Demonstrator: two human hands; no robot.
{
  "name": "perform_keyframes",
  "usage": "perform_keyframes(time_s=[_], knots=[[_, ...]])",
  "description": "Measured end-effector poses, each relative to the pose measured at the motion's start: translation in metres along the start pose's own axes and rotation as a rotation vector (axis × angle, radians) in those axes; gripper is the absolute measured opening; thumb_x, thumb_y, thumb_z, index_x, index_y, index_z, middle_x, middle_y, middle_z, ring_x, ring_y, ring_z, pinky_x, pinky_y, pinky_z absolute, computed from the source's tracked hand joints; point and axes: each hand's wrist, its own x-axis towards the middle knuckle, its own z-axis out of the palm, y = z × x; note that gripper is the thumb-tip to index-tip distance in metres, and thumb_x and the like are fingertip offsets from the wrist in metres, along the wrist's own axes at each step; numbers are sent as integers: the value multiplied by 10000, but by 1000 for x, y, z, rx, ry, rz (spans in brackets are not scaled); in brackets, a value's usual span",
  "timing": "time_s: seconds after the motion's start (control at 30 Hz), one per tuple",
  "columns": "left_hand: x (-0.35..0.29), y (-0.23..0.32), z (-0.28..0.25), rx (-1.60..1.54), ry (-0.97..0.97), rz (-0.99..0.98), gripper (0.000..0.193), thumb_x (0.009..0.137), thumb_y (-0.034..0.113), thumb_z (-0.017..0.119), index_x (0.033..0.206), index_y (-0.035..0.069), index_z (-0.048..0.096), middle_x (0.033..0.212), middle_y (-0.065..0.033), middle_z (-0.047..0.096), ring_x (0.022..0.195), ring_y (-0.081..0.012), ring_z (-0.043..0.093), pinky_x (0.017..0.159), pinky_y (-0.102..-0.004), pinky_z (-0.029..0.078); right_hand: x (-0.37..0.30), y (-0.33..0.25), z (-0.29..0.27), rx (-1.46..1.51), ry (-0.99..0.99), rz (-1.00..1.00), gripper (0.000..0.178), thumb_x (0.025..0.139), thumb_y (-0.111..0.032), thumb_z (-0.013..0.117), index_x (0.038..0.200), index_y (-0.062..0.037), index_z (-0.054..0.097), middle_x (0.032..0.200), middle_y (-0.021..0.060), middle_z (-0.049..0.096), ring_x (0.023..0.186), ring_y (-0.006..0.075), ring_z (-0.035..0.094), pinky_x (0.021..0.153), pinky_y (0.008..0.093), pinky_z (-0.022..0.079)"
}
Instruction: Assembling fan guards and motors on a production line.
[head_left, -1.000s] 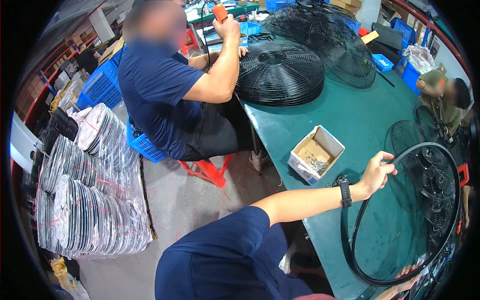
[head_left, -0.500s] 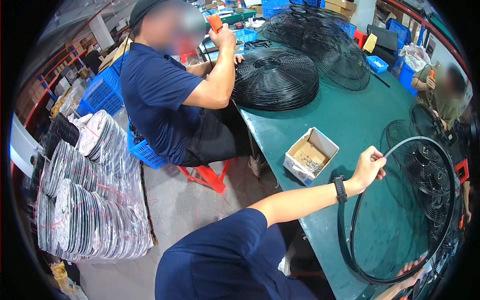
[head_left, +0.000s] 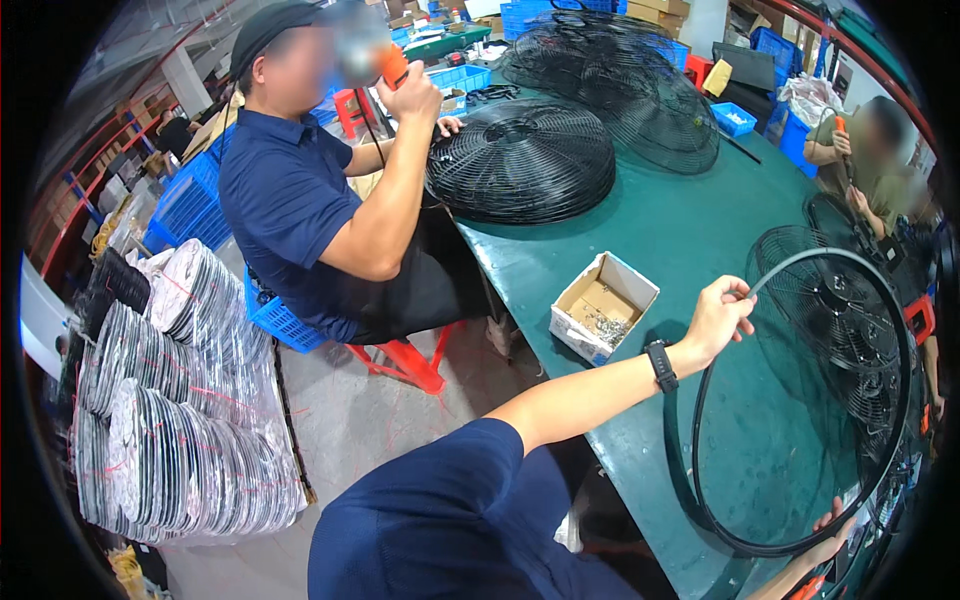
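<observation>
A large black hoop, a thin flat band bent into a ring (head_left: 697, 440), stands tilted over the green table (head_left: 620, 420). My left hand (head_left: 722, 315), with a dark watch on its wrist, pinches the hoop at its upper left, where the band looks grey. At the lower right my right hand (head_left: 828, 540) grips the hoop's bottom, its fingertips showing past the band and the rest partly hidden. Beside the right forearm lies an orange-handled thing (head_left: 808, 588), cut off by the picture's edge. Left of my left hand is an open cardboard box (head_left: 578, 338) of small metal parts.
A co-worker (head_left: 300, 220) sits on a red stool (head_left: 418, 368), holding an orange power tool (head_left: 392, 66) beside stacked black fan grilles (head_left: 525, 165). More wire grilles (head_left: 840, 290) lie behind the hoop, near another person (head_left: 880, 165). Wrapped stacks of discs (head_left: 190, 460) stand on the floor at left.
The whole view has shifted slightly, moving the table and co-worker leftward in it. Both my hands keep hold of the hoop; more of my right hand now shows.
</observation>
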Motion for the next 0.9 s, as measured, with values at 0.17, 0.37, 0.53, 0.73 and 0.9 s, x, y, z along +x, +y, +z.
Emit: perform_keyframes(time_s=[0.17,0.37,0.53,0.73,0.9], knots=[[0,8,1,25,-137,31,428,842,38,515,1266,12,465,1174,-69,543,760,-145,613,577,-251,476,-11,-15,3,-35,-27,-211,444,995,-366,384,1237,-9,487,1139,184,608,599,54,441,460,169,329],[7,4,9,-48,-168,99,494,800,-19,506,1287,22,431,1231,-103,528,780,-185,631,576,-273,518,-22,-31,3,-49,-25,-225,575,982,-455,360,1423,-88,329,1108,119,598,601,46,402,460,180,299],[-2,20,3,47,-118,206,462,854,35,502,1308,-17,444,1248,-119,541,818,-182,632,649,-256,507,-41,-36,38,83,-121,-361,517,987,-386,414,1423,-120,328,1127,144,589,598,65,457,466,190,351],[0,17,1,-15,-226,281,446,895,37,466,1336,-22,431,1295,-146,520,861,-186,625,680,-255,505,-56,-53,49,229,-142,-458,544,968,-366,473,1388,-46,346,1126,184,587,634,84,507,487,198,420],[-5,20,3,0,-226,304,438,885,37,486,1319,-14,460,1262,-124,546,864,-167,623,707,-251,474,-63,-61,51,188,-110,-495,556,964,-377,476,1388,-37,356,1150,187,580,649,91,523,492,200,435]])
